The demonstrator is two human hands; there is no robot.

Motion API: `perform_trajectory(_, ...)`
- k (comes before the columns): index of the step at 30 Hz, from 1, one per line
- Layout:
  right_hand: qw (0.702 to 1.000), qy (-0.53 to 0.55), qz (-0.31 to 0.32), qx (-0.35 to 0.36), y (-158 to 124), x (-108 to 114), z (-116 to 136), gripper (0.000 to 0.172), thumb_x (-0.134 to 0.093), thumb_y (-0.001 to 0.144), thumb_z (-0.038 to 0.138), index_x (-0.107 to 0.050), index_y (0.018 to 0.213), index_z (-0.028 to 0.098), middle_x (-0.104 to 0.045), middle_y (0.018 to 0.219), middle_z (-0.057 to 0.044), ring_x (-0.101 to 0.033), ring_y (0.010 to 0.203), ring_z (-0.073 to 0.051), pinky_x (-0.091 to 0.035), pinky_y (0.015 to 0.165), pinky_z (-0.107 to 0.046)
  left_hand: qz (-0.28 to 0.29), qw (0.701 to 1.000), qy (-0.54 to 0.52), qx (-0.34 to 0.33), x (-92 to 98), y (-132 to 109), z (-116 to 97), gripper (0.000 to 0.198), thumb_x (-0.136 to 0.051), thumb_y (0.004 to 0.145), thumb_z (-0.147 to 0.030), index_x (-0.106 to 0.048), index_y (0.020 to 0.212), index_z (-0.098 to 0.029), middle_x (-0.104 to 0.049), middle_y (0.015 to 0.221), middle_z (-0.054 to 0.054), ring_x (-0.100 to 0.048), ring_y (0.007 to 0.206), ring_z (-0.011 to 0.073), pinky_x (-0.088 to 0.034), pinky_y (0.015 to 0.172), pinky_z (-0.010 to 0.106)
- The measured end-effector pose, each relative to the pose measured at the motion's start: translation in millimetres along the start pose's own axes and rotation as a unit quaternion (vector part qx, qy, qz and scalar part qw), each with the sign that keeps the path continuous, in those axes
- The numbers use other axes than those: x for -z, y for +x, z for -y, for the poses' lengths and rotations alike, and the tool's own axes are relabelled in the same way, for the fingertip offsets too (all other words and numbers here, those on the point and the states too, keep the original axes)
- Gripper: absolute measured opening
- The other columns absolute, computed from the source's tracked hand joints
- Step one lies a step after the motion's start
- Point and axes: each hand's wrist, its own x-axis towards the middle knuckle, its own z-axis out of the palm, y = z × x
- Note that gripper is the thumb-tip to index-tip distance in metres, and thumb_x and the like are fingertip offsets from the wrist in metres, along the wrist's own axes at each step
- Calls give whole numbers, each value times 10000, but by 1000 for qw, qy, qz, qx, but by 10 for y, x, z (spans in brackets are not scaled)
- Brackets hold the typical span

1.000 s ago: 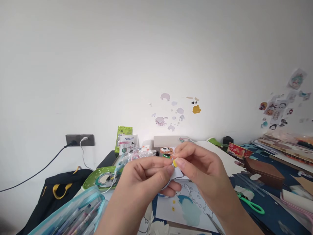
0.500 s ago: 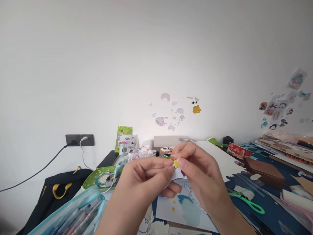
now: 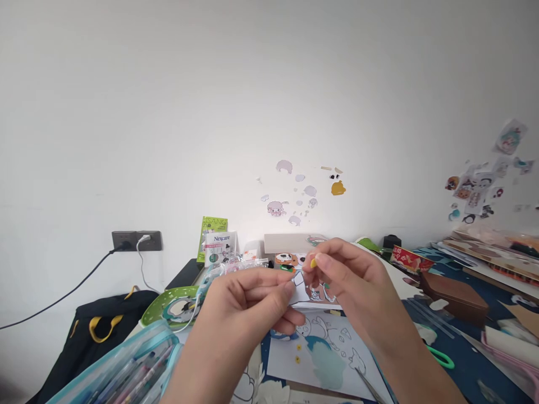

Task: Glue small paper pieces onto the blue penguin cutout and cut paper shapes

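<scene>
Between the thumb and fingers of my left hand point(image 3: 265, 300) is a white paper cutout point(image 3: 300, 292) with a dark outline, raised above the desk. Just to its right, my right hand point(image 3: 357, 286) pinches a small yellow piece point(image 3: 313, 262), mostly covered by the fingertips. The two pieces are apart. Below the hands lies a drawing sheet point(image 3: 303, 365) with line sketches, a pale blue-green patch and small yellow marks. Pointed metal tweezers point(image 3: 367, 384) rest on its right side, partly hidden by my right forearm.
A clear pencil case point(image 3: 138, 365) full of pens stands at the front left, beside a green dish point(image 3: 158, 306). Green-handled scissors point(image 3: 442, 357) and a brown box point(image 3: 455, 297) lie on the right. Paper cutouts point(image 3: 277, 209) stick to the wall behind.
My right hand has moved up and right with the yellow piece, away from the white cutout in my left hand. The cutout and the tweezers now show more.
</scene>
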Motion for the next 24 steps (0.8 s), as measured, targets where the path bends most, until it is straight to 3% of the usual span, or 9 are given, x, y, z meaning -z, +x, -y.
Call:
perform_trajectory(5, 999, -34, -34, -25, 28, 39, 58, 104, -742, 771, 305, -723, 719, 218, -681, 618, 14, -632, 566, -100, -504, 533, -197, -6, 1000, 19, -3, -9, 3, -8, 226, -762, 731, -424, -758, 768, -201, -725, 582, 22, -637, 551, 109, -504, 570, 177)
perform_trajectory(13, 997, -76, -9, -23, 28, 69, 28, 52, -722, 786, 252, -753, 804, 215, -709, 658, -13, -676, 611, -125, -528, 514, -194, -24, 1000, 17, -8, -44, -18, -18, 234, -774, 706, -422, -754, 748, -193, -714, 566, 28, -640, 563, 128, -509, 583, 204)
perform_trajectory(16, 995, -102, -4, 14, 14, 50, 45, 76, -716, 783, 212, -748, 846, 240, -718, 675, 3, -682, 617, -120, -548, 529, -188, -12, 1000, 27, -8, -24, -21, -18, 236, -761, 726, -429, -752, 753, -194, -718, 579, 31, -641, 567, 130, -513, 594, 214)
perform_trajectory(19, 984, -159, -42, 62, -26, 11, 73, 93, -727, 759, 187, -727, 826, 251, -729, 702, 15, -693, 626, -127, -561, 523, -187, -10, 999, 33, -5, -13, -20, -20, 234, -756, 732, -431, -747, 749, -197, -718, 579, 30, -639, 563, 126, -510, 591, 209)
perform_trajectory(22, 952, -248, -77, 163, -73, -36, 80, 114, -699, 773, 143, -700, 767, 256, -730, 718, 23, -694, 652, -139, -572, 551, -210, -13, 999, 38, -5, -16, -12, -24, 251, -747, 736, -442, -750, 769, -192, -719, 586, 35, -648, 576, 135, -515, 599, 217)
perform_trajectory(24, 913, -308, -76, 256, -94, -64, 69, 184, -651, 797, 85, -687, 794, 265, -746, 769, 22, -709, 724, -155, -595, 645, -255, -11, 999, 42, -7, -20, -4, -28, 268, -741, 740, -451, -754, 783, -187, -720, 593, 39, -651, 585, 138, -516, 602, 218)
